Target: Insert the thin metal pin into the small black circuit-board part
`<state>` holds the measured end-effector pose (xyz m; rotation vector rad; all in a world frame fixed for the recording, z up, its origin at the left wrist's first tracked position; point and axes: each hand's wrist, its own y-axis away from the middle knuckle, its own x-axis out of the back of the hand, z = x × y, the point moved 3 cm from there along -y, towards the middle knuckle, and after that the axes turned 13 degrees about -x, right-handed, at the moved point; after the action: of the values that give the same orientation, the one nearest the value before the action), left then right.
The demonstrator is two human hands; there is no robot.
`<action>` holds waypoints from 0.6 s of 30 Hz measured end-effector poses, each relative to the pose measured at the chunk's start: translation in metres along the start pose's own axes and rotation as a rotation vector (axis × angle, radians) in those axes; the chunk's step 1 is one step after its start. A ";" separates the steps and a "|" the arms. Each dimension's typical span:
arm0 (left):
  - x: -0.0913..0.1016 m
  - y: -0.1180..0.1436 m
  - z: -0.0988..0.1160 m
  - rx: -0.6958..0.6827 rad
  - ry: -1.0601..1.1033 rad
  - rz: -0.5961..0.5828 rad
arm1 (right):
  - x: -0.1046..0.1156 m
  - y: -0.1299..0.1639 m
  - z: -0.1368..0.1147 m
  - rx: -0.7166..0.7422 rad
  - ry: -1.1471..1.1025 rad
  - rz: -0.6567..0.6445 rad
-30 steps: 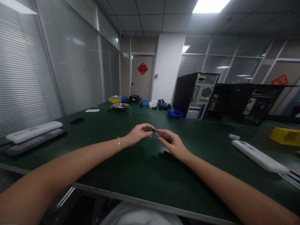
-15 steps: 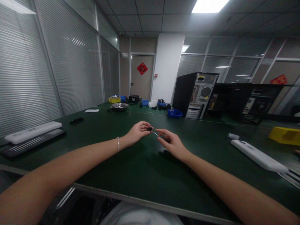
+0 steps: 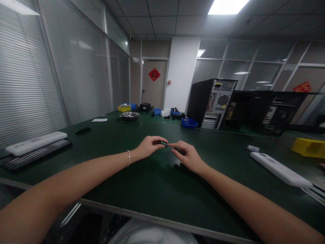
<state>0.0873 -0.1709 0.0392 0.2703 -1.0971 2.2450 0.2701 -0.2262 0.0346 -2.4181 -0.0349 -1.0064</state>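
Observation:
Above the middle of the green table, my left hand (image 3: 149, 147) pinches a small circuit board (image 3: 164, 144), dark with a green face, between thumb and fingers. Just to the right, my right hand (image 3: 188, 154) has its thumb and fingertips closed on a thin metal tool (image 3: 170, 146). The tool's tip points left and meets the board's right edge, or lies very close to it. Most of the tool is hidden in the right fingers, so its kind cannot be made out.
On the green table (image 3: 142, 189) lie white and dark bar-shaped devices (image 3: 38, 143) at left and a white one (image 3: 279, 168) at right. Farther back are a metal bowl (image 3: 129, 116), a blue bin (image 3: 189, 123), small black parts and a computer tower (image 3: 213, 103). A yellow bin (image 3: 308, 147) stands far right.
My left hand has turned the board, so its green face shows instead of a dark one, and lowered slightly. The right hand has shifted a little, bringing the tool's tip to the board.

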 end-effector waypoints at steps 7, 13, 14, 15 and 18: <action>-0.002 -0.002 0.001 0.063 0.149 0.036 | 0.000 0.000 0.000 -0.018 -0.058 -0.008; -0.005 -0.002 -0.005 0.140 0.307 0.112 | -0.004 -0.001 0.005 -0.024 -0.126 -0.005; -0.006 -0.002 -0.006 0.144 0.318 0.123 | -0.004 -0.001 0.006 -0.026 -0.133 -0.003; -0.006 -0.002 -0.007 0.145 0.326 0.129 | -0.004 -0.001 0.006 -0.025 -0.136 -0.001; -0.006 -0.002 -0.008 0.140 0.344 0.122 | -0.002 -0.001 0.004 -0.007 -0.121 0.000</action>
<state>0.0937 -0.1669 0.0328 -0.1280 -0.7942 2.3670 0.2710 -0.2235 0.0314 -2.4827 -0.0731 -0.8605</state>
